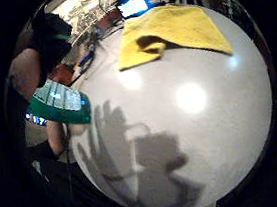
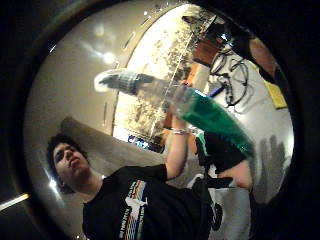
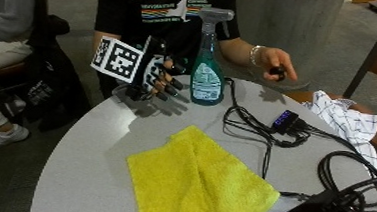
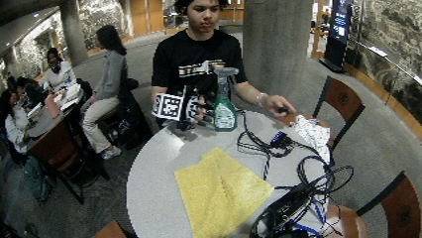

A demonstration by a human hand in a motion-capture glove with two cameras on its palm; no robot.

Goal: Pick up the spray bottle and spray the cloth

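while spray bottle [image 3: 209,62] stands upright, grip [image 3: 160,81] open-fingered just beside.

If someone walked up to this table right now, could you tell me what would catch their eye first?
Probably the yellow cloth, spread flat on the round grey table nearest the camera. Next, the spray bottle of green liquid standing upright at the far edge, with the gloved right hand just beside it, fingers spread and not yet gripping. A tangle of black cables lies beside the cloth.

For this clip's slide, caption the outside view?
Gloved right hand, fingers open, beside the upright spray bottle; yellow cloth lies flat on the table.
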